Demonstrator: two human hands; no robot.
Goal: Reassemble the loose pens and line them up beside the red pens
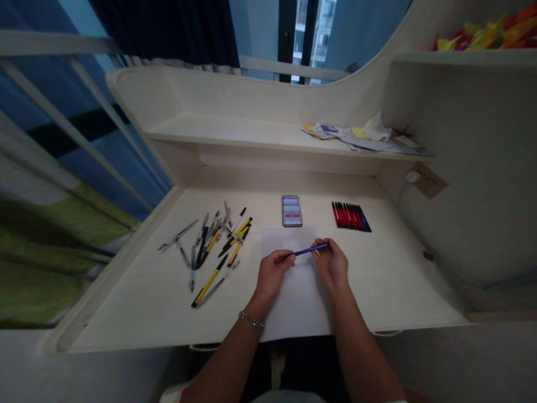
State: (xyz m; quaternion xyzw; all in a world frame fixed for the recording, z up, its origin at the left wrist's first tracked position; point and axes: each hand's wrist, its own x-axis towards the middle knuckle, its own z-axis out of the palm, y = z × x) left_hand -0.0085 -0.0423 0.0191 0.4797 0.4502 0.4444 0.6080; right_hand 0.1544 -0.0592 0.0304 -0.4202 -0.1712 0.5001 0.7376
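A blue pen (309,249) is held level between my two hands, above a white sheet of paper (296,302). My left hand (274,270) grips its dark left end, fingers closed. At the other end, the fingertips of my right hand (333,262) pinch the pen. To the left lies a loose pile of pens, among them a yellow pen with black ends (210,281), a clear pen (218,284) and a black pen (202,247). A neat row of red pens (347,216) with dark ends lies on the right, with a blue pen at its right side.
A phone (291,211) with a blurred screen lies behind the paper on the white desk (398,280). Papers and a crumpled tissue (377,127) sit on the raised shelf (251,134). A cable (413,229) runs along the right wall from a plug.
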